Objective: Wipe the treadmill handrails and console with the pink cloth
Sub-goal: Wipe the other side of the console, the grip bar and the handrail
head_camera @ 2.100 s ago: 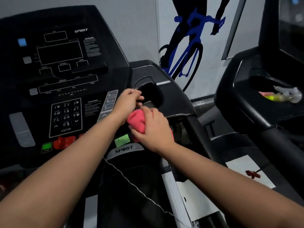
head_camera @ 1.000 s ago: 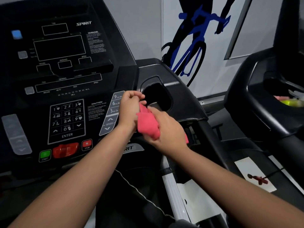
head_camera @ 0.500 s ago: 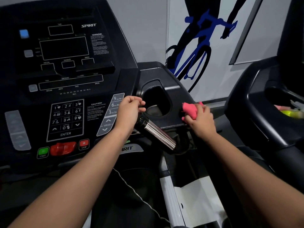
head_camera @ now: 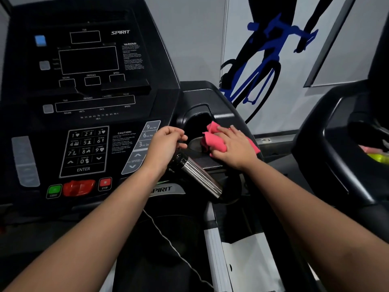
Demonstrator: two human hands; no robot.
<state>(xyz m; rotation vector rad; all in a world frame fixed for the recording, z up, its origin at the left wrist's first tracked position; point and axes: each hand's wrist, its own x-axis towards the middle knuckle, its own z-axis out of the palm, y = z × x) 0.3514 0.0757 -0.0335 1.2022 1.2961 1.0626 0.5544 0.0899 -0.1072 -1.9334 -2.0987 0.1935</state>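
Observation:
The pink cloth (head_camera: 213, 140) is bunched on the near rim of the cup holder (head_camera: 196, 120), to the right of the black treadmill console (head_camera: 88, 98). My right hand (head_camera: 234, 145) lies on top of the cloth and holds it against the rim, thumb tucked at its lower edge. A corner of cloth sticks out past my knuckles on the right. My left hand (head_camera: 166, 144) hovers by the speed keys with loosely curled fingers and nothing between them. Its heel sits above the top end of the chrome pulse grip (head_camera: 200, 179).
A red safety key (head_camera: 79, 187) and a thin cord (head_camera: 168, 239) sit below the keypad. A second treadmill (head_camera: 336, 148) stands close on the right, with a yellow-green item (head_camera: 379, 158) in its tray. A cyclist mural covers the wall behind.
My right hand took the cloth off the chrome grip, out to the tray's right edge, then back left onto the cup holder rim. My left hand stayed by the speed keys.

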